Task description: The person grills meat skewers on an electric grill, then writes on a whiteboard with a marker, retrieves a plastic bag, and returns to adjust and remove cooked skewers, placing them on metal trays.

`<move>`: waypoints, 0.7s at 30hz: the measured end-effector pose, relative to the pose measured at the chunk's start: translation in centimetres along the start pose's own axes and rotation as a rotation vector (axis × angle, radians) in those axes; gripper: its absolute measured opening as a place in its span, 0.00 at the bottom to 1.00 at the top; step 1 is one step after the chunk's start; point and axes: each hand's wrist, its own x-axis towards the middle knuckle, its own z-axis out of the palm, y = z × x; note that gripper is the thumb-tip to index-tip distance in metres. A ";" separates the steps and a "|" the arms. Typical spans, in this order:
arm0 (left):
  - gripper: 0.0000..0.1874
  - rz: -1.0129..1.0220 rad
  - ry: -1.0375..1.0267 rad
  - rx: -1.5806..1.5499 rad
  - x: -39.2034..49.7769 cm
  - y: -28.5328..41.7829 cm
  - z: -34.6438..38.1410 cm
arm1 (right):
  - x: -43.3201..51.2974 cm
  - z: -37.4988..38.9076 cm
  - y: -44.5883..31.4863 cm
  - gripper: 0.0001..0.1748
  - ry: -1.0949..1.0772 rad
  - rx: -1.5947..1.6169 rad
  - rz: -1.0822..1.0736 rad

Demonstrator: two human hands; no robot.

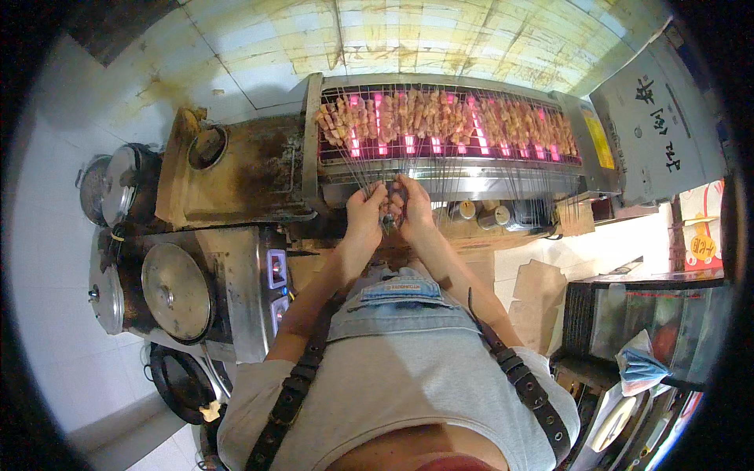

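Before me is an electric grill [453, 181] with glowing pink-red heating tubes beneath a wire rack. Rows of meat skewers [425, 112] lie across the rack, their thin metal ends jutting over the front edge towards me. My left hand [365, 209] is closed around a bundle of skewer ends that fan up to the meat at the rack's left. Close beside it, my right hand [416, 203] grips more skewer ends, whose meat lies further to the right. The fingers partly hide the ends, so I cannot tell how many each hand holds. More skewers rest ungripped at the right.
Left of the grill is a greasy metal worktop [247, 171] holding a round container [208, 147]. Lidded pots [177, 293] stand on a stove at lower left. Metal canisters [493, 216] sit below the grill's front. A cardboard box [654, 126] flanks its right end; a glass-sided cabinet [648, 312] stands lower right.
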 end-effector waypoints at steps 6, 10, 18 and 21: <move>0.03 0.019 -0.056 -0.030 -1.0 0.7 0.2 | -1.1 1.5 -0.7 0.08 -0.058 -0.277 0.017; 0.04 0.003 0.025 -0.036 0.1 -0.3 -0.9 | -1.0 1.4 0.0 0.07 -0.021 -0.129 0.024; 0.07 -0.044 -0.054 -0.010 -1.2 0.9 0.3 | -1.5 2.0 -0.7 0.08 -0.018 -0.238 0.020; 0.06 -0.024 -0.188 -0.004 -0.3 0.0 -1.0 | -1.2 1.3 -0.9 0.08 -0.026 -0.255 0.028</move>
